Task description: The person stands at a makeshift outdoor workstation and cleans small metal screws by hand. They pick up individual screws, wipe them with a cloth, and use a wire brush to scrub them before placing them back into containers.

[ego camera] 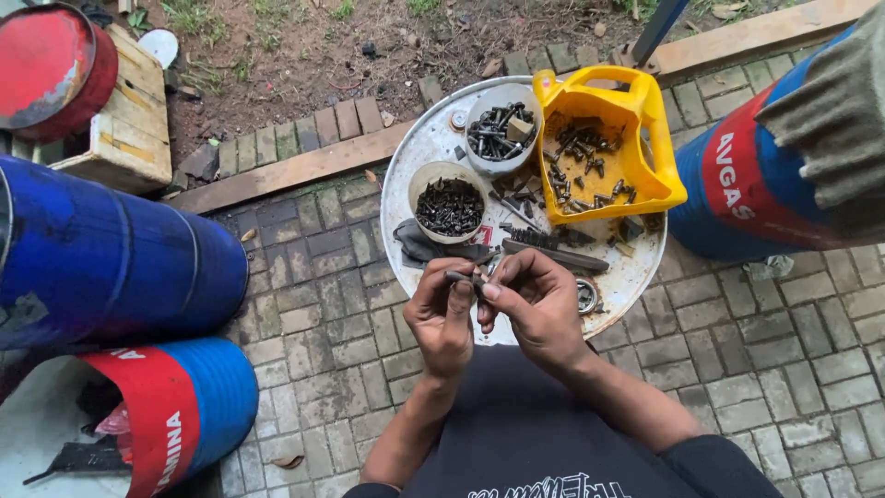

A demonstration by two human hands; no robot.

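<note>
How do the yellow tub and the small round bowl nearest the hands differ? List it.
The yellow tub is squarish with a handle; the round bowl is pale and smaller. The tub's bolts lie scattered; the bowl is heaped full. Both sit on the white drum lid.

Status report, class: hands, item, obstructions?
Left hand and right hand both pinch one small dark metal bolt above round white tray. Nothing obstructing.

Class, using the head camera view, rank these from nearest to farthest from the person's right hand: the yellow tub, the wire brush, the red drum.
From the right hand:
1. Wire brush, just beyond the fingers on the round tray.
2. Yellow tub, on the tray's far right.
3. Red drum, far upper left.
</note>
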